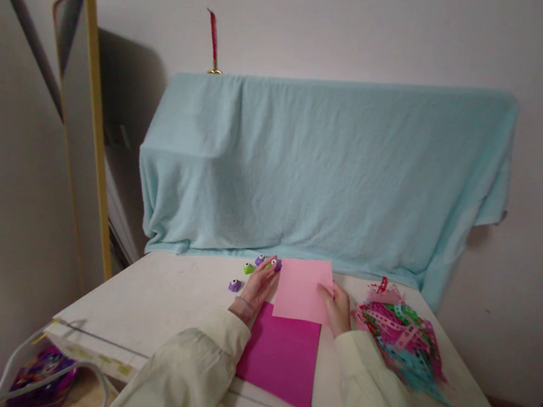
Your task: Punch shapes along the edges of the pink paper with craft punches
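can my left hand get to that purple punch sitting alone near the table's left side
Probably yes. The left hand lies on the table just right of the lone purple punch, with bare tabletop between them. The light pink sheet sits on the hand's other side, out of the way.

Dim soft light, slight blur, edges warped

On the table (146, 307) a small sheet (303, 287) is lying partly over a bigger sheet (280, 356). Punches (248, 268) are sitting to its left, paper strips (401, 340) to its right, a draped cloth (326, 171) behind.
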Tool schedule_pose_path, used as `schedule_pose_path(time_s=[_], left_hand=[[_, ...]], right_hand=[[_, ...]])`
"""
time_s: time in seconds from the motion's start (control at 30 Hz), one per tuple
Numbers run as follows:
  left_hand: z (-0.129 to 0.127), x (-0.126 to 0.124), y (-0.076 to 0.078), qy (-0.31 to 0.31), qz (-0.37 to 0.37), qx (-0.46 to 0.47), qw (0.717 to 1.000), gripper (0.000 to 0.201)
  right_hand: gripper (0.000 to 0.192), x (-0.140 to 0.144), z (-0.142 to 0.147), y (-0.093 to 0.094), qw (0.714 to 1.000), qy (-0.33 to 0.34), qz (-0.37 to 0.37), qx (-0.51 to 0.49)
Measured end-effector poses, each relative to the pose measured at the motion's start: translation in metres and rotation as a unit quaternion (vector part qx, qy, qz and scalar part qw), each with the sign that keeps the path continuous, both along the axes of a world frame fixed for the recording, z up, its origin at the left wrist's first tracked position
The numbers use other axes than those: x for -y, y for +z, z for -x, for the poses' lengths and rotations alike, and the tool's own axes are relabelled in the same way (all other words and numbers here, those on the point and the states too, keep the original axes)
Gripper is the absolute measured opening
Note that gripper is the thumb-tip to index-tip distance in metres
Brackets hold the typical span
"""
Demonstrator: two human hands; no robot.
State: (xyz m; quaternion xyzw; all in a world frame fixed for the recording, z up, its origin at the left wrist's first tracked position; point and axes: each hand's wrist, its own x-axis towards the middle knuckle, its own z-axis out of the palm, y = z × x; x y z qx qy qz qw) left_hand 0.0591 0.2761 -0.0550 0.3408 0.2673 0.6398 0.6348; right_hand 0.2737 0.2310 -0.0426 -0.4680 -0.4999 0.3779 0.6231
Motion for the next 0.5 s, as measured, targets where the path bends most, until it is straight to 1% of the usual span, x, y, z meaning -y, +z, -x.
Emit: schedule_pose_path(time_s=[0.13,0.33,0.5], left_hand=[[0.0002,0.0006,0.0004,-0.011,0.003,-0.010,1.000,0.042],[-0.0008,-0.0023,-0.0025,-0.019,0.010,-0.027,0.999,0.034],[-0.0017,-0.0059,-0.0058,-0.015,0.008,-0.005,1.000,0.044]], right_hand=[[0.037,-0.0005,0.0002,-0.0007,1.000,-0.004,-0.010,0.024],[0.035,-0.0002,0.0011,-0.0016,1.000,-0.009,-0.011,0.026],[0.035,-0.0020,-0.0010,-0.0066,0.997,-0.010,-0.027,0.074]])
